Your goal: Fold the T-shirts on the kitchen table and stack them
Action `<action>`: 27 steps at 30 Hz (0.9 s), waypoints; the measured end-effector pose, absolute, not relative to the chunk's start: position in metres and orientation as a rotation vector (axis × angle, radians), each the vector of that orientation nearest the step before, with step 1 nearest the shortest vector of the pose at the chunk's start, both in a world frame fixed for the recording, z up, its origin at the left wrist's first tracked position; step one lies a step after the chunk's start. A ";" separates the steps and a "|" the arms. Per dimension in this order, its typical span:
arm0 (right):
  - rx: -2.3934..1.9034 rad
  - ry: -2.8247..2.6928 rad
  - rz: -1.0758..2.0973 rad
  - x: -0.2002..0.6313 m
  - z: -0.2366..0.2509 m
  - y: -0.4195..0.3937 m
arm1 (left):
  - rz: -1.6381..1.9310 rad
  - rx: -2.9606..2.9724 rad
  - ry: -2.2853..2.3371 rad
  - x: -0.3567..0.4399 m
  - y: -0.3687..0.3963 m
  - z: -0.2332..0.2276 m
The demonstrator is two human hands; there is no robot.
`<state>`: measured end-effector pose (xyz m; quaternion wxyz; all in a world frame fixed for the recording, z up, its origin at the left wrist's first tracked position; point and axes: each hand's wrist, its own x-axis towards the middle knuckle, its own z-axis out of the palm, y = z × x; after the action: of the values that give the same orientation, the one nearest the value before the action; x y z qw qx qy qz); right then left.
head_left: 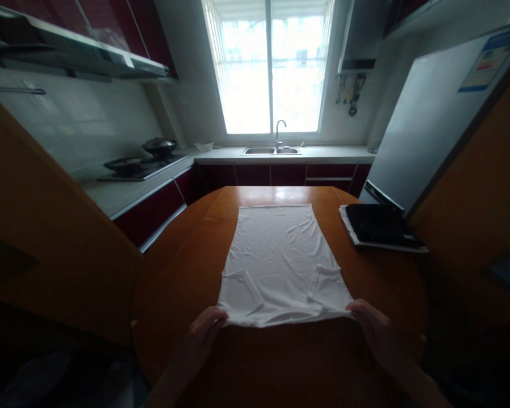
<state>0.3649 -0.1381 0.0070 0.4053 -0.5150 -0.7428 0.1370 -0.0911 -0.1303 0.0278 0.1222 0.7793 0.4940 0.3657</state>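
Observation:
A white T-shirt [280, 260] lies flat on a round orange-brown wooden table [187, 266], sleeves folded inward, its length running away from me. My left hand [202, 334] pinches the near left corner of the shirt. My right hand [376, 331] pinches the near right corner. Both corners sit at the near edge of the cloth, just lifted off the table.
A stack of folded dark and white garments [380, 226] lies at the table's right side. Beyond the table are a counter with a sink [272, 151] under a window, a stove with pans [142, 161] at left, and a white fridge [433, 119] at right.

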 end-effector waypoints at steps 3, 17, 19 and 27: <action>-1.292 -1.825 0.280 0.358 0.012 -0.127 | 1.187 2.240 1.433 -0.086 -0.118 0.022; -1.533 -1.879 0.244 0.346 0.022 0.032 | 1.011 1.996 1.547 -0.099 0.020 0.027; -1.541 -1.876 0.351 0.347 0.014 0.054 | 0.982 2.024 1.514 -0.099 0.036 0.027; -1.378 -1.771 0.602 0.355 0.000 0.100 | 0.976 2.067 1.475 -0.103 0.086 0.027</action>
<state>0.3548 0.1005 -0.0001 0.3978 -0.5441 -0.6995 0.2375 -0.1034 0.0856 0.0274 0.2091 0.7429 0.5304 0.3509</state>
